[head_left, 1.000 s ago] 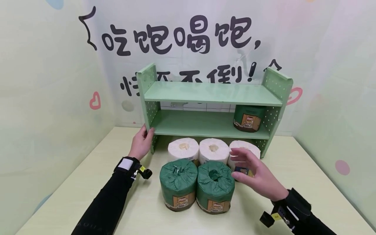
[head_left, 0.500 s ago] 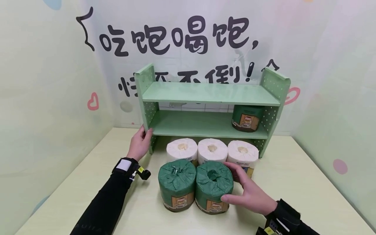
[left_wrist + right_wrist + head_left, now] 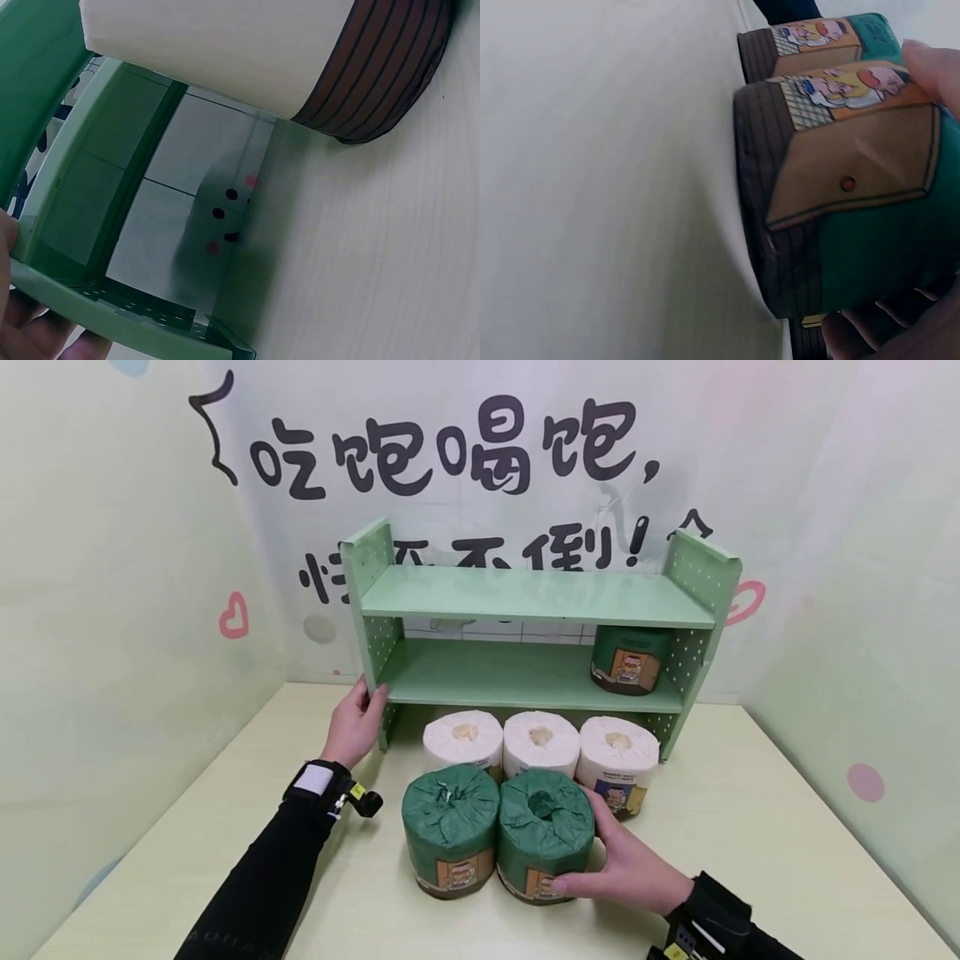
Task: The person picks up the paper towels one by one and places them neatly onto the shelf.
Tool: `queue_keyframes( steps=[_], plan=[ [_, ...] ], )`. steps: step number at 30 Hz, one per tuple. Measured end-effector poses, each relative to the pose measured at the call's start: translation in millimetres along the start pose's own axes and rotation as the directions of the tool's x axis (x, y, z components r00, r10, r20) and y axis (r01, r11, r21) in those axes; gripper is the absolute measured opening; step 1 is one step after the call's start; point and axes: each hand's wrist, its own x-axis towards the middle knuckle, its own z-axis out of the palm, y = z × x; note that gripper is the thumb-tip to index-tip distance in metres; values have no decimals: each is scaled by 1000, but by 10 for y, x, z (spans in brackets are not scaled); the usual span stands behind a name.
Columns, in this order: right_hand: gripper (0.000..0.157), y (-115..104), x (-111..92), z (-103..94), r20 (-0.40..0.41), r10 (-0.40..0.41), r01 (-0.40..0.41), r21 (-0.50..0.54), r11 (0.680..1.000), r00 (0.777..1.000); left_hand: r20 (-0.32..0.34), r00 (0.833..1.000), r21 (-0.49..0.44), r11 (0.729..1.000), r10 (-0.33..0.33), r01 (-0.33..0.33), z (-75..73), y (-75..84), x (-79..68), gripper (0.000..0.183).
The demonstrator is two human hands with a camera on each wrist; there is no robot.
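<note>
The right hand [image 3: 630,867] grasps the right-hand green roll [image 3: 545,835], its thumb now farther across the front label [image 3: 538,885] than half a second ago; a second ago it hung apart from that roll, in front of the right white roll [image 3: 619,762]. The left hand [image 3: 354,724] grips the left side panel [image 3: 367,610] of the shelf rack [image 3: 536,593], as before. The left-hand green roll [image 3: 450,835] stands beside its neighbour, both midway between the table's left and right edges. Behind them, two more white rolls [image 3: 542,760] and the right white roll, no longer covered, line the table [image 3: 240,793] before the rack. A third green roll [image 3: 630,647] stands unmoved at the lower board's right end
</note>
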Motion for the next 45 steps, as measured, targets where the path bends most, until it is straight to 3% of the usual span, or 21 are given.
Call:
queue_keyframes(
  steps=[10, 18, 28, 45],
  plan=[
    [113, 83, 43, 94, -15, -70, 71, 44, 997, 997, -7, 1000, 3, 1000, 2, -2, -6, -40, 4, 57],
    [111, 63, 40, 119, -22, -36, 37, 86, 996, 999, -12, 1000, 1, 1000, 12, -12, 1, -33, 17, 55],
    [114, 64, 49, 53, 4, -68, 67, 102, 993, 998, -3, 1000, 3, 1000, 5, -5, 3, -10, 10, 57],
    [106, 12, 27, 33, -46, -38, 40, 51, 998, 998, 2, 1000, -2, 1000, -8, 9, -1, -3, -6, 58]
  ],
)
